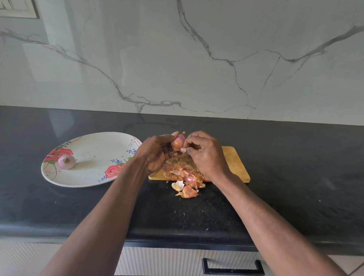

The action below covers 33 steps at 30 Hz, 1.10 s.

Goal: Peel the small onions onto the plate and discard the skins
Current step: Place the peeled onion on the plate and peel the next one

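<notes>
A: Fingertips [183, 149] of the right hand [205, 155] are pinched tight on the papery skin at the lower side of the onion [178, 142], which is gripped in the curled fingers of the left hand [154, 155] and held up above the board [237, 164].

B: And the skin, is it lifted yet?

A: That cannot be told; the pinch point is mostly hidden by the fingers. Thin root threads are seen hanging under the bulb.

B: What is laid around it?

A: A heap of skins [185, 176] is spread on the near end of the board, and some has spilled onto the counter [301, 188]. One peeled onion [66, 161] is lying on the plate [95, 151], well to the left.

B: What might be spoiled from here?

A: If the dry skin is tugged too sharply, it could be torn off in scraps and a patch left behind. If the left grip is slackened, the bulb could be dropped into the heap. More loose flakes may be scattered past the board, so extra gathering would be needed at discarding.
</notes>
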Available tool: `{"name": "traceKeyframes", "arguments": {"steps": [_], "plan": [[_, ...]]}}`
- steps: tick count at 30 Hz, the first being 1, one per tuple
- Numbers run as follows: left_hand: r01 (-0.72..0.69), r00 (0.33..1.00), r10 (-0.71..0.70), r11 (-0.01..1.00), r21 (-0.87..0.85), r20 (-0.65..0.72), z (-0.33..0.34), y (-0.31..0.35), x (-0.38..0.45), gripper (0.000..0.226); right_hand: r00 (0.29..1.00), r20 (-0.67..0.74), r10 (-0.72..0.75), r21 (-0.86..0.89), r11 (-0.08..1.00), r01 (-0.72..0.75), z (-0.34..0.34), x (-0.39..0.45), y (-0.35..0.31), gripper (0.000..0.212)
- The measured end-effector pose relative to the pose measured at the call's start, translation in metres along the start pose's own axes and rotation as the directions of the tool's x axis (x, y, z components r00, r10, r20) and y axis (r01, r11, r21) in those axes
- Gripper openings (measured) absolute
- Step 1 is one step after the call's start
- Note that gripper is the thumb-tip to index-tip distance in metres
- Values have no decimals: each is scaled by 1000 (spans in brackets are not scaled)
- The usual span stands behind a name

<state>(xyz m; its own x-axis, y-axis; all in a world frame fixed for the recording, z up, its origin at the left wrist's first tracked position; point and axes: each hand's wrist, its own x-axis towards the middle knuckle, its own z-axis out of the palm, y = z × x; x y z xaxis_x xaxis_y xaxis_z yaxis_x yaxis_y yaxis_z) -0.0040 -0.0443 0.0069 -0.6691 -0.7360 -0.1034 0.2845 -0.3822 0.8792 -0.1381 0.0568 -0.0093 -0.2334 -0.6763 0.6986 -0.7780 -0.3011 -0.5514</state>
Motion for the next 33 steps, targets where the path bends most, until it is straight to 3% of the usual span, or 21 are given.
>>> {"name": "traceKeyframes", "arguments": {"steps": [5, 10, 17, 26, 33], "plan": [[-39, 999, 38, 999, 11, 34, -1, 1, 1, 13, 978, 43, 204, 114, 972, -207, -4, 5, -6, 27], [-89, 993, 91, 996, -34, 80, 0, -1, 2, 20, 920, -45, 390, 195, 906, -375, -9, 7, -8, 7], [-106, 987, 111, 993, -47, 112, 1, -3, 3, 27, 881, -52, 470, 232, 864, -447, -9, 8, -8, 5], [-129, 984, 120, 989, 67, 129, -1, -7, 9, 26, 941, -93, 326, -31, 944, -330, -4, 2, -8, 13], [-159, 979, 144, 982, 99, 147, -1, -6, 7, 20, 958, -92, 272, -79, 957, -280, 2, 0, -7, 26]]}}
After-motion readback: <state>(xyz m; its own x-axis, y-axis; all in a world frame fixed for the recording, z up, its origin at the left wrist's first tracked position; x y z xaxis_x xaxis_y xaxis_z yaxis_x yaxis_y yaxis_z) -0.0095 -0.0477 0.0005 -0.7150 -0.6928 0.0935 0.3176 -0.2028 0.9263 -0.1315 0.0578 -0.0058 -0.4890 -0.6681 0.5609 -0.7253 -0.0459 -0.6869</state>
